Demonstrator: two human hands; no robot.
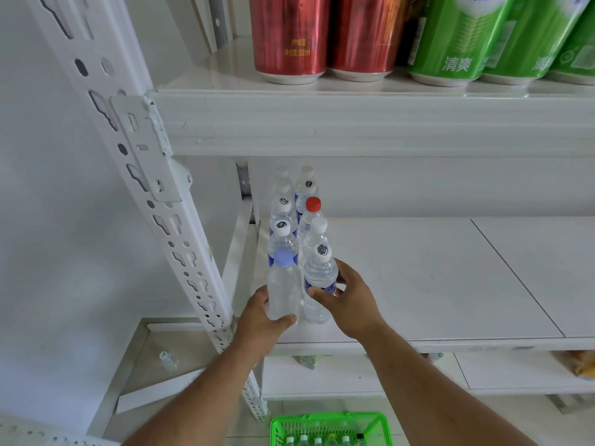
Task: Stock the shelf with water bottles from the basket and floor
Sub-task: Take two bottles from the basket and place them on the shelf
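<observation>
Bottle count: we get nine water bottles standing on the shelf [418,278], in two rows running from the front edge back toward the rear-left corner, though the back ones overlap so we could be off by one.
Caps: mostly white, several with a black scribble on top, one red cap [313,204] in the right row, one pale blue cap [283,258] at the front of the left row.
Look: clear plastic, ribbed shoulders, some with blue labels.
Axis: all upright, caps up, long axis vertical.
Left hand [257,320]: we see it wrapped round the lower body of the blue-capped bottle [283,291], thumb across the front, at the shelf's front-left corner.
Right hand [347,304]: curled round the scribble-capped bottle [318,284] just beside it, fingers on the far side, thumb on the near side.
Contact: the two front bottles stand touching or nearly so, can't tell which.
Basket [331,426]: green, on the floor below, about five more bottle tops showing inside.
Floor: one bottle [169,360] lying low left, past the upright post [154,201].
Upper shelf: two red cans [289,37], three green cans [457,40].
</observation>
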